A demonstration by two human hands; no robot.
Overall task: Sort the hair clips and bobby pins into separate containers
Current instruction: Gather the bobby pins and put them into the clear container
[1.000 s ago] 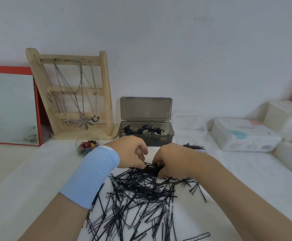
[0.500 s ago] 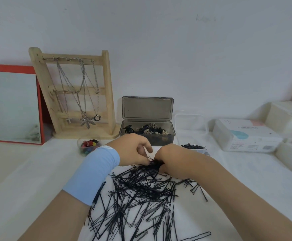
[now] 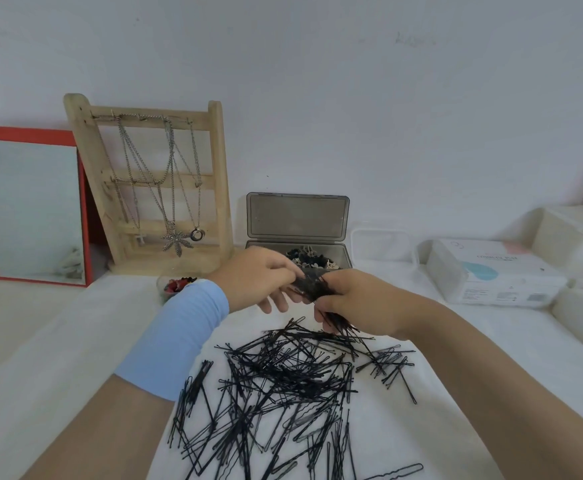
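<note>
Black bobby pins [image 3: 315, 289] bunched in right hand [image 3: 364, 306], left hand [image 3: 259, 276] pinching.

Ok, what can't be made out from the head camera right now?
All in the head view:
- Left hand grip on the bobby pin bundle: motion blur, and the right hand covers part of it.
- Front of the grey box and some hair clips: behind both hands.
- Small bowl contents: too small, partly behind the blue sleeve.
- Clear container contents: behind the right hand.
</note>
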